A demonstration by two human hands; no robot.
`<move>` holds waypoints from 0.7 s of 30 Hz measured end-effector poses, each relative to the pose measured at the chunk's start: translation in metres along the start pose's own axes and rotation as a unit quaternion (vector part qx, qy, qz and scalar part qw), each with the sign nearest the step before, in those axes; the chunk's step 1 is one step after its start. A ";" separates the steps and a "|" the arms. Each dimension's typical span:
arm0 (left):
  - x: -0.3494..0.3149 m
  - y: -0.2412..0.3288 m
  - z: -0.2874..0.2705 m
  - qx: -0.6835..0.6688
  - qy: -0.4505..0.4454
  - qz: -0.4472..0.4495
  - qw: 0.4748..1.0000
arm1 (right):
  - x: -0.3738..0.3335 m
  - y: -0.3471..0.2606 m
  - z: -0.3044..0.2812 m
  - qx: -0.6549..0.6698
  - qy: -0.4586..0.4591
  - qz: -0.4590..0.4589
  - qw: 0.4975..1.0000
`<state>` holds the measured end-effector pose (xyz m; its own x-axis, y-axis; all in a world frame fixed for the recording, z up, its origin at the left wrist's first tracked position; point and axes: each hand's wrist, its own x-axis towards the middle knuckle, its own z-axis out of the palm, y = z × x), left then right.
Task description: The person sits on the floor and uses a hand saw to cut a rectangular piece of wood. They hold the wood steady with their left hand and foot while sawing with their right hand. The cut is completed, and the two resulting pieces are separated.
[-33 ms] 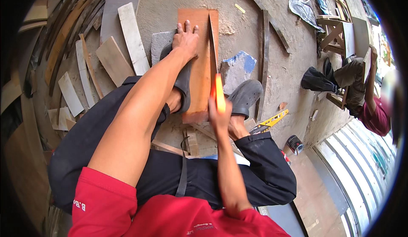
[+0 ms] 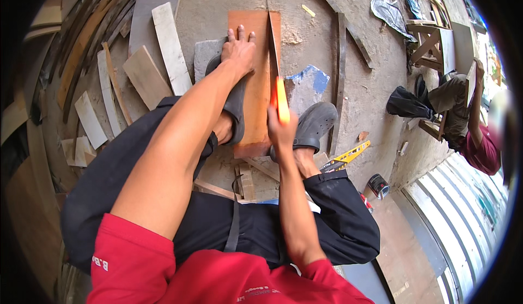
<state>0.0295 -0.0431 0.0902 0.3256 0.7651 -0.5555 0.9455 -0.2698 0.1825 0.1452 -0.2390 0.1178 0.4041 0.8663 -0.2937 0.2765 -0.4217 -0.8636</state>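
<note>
Currently, the right hand [image 2: 280,129] grasps the orange-handled handsaw [image 2: 274,59], its blade lengthwise along the reddish-brown rectangular wooden board [image 2: 256,86] that the flat, released left hand [image 2: 238,50] steadies; cut progress cannot be judged.

At about four o'clock from my feet, a small dark can [image 2: 378,185] stands on the floor with a pale band round its side; it is too small to make out more. Up at one o'clock lies a crumpled grey-blue bag [image 2: 390,10], flat on the ground. No signs, no screens anywhere I look.
</note>
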 end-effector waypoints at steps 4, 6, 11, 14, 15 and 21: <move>0.000 -0.010 0.004 0.007 0.010 -0.012 1.000 | -0.021 0.004 0.004 -0.001 0.004 -0.010 1.000; -0.003 -0.015 0.003 0.007 -0.006 -0.038 0.999 | -0.080 0.008 -0.020 -0.017 -0.037 -0.053 0.998; 0.000 -0.001 0.001 -0.004 -0.001 -0.012 1.000 | -0.002 0.012 0.006 0.019 -0.002 -0.005 1.000; -0.001 0.000 -0.002 0.004 0.007 -0.015 1.000 | -0.001 0.005 0.008 0.011 0.012 0.008 1.000; -0.002 -0.007 0.000 0.001 0.002 -0.026 1.000 | -0.022 0.008 0.003 -0.017 -0.016 -0.025 0.999; -0.003 -0.008 -0.001 -0.002 -0.011 -0.019 1.000 | -0.031 0.014 -0.009 -0.034 -0.029 -0.087 0.995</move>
<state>0.0210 -0.0428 0.0908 0.2887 0.7617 -0.5800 0.9573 -0.2385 0.1632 0.1440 -0.2741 0.1185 0.2940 0.9411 -0.1670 0.3975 -0.2793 -0.8741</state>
